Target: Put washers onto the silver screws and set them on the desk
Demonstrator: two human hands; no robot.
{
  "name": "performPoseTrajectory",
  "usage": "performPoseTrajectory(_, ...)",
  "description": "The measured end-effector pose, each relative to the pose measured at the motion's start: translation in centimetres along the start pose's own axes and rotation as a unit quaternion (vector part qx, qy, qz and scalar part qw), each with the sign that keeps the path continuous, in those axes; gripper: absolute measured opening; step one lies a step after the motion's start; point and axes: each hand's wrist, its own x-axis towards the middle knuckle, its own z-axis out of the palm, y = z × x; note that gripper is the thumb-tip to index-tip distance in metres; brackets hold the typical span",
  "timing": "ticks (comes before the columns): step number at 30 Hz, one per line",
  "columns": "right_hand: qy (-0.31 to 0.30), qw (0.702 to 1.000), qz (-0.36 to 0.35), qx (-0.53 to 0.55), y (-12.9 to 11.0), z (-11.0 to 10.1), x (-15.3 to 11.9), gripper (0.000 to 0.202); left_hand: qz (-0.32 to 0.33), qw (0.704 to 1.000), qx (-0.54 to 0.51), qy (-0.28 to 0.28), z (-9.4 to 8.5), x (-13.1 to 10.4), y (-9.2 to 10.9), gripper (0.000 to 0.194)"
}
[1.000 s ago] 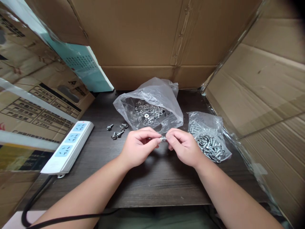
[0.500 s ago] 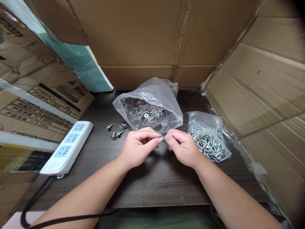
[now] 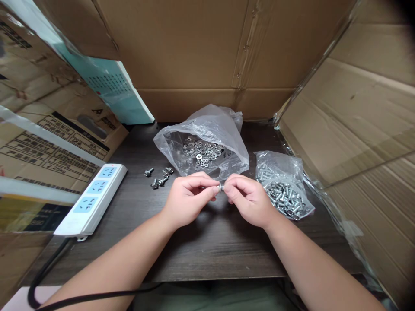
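Between the fingertips of both hands is a small metal bolt with a washer, held just above the dark table. My left hand pinches its left part with thumb and forefinger. My right hand grips the right end, and its fingers cover much of it. Behind the hands, an open plastic bag holds many washers and nuts. A second bag with many bolts lies to the right. Several bolts with washers rest on the table to the left.
A white power strip lies at the left, its black cable running along the front. Cardboard walls surround the dark table at the back and both sides. A light blue printed panel leans at the back left.
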Motion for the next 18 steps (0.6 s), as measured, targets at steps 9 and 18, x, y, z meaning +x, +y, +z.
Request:
performPoseTrajectory(9,0.0,0.998,-0.008,0.06,0.36,-0.21,-0.45,0.013,-0.013,1.0,-0.001,-0.012,-0.13,0.08,-0.1,0.013)
performPoseTrajectory(18,0.019,1.0,-0.005,-0.003,-0.2,0.33,-0.12,0.027,0.007,1.0,-0.016,-0.023,0.04,0.05,-0.29,0.011)
